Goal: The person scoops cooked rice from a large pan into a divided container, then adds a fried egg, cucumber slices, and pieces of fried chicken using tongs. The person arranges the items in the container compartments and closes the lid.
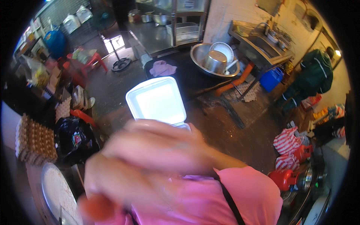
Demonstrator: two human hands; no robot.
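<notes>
A white foam takeaway box [157,101] stands with its lid raised in front of me; its lower half is mostly hidden behind blurred hands. My right hand [195,135] comes in from the pink sleeve on the right and grips the box at its lower right edge, much of it covered. Close to the camera, my left hand [112,176] is smeared by motion, and its fingers cannot be made out. Below it shows a blurred, rounded red thing [98,207], its kind unclear; whether the hand holds it cannot be told.
Egg trays [35,140], a black bag [75,137] and a wide pan [58,189] lie to the left. A metal basin [200,56] and sink [262,47] stand ahead. Red gas cylinders [283,180] are at right; a person in dark green [315,71] stands beyond.
</notes>
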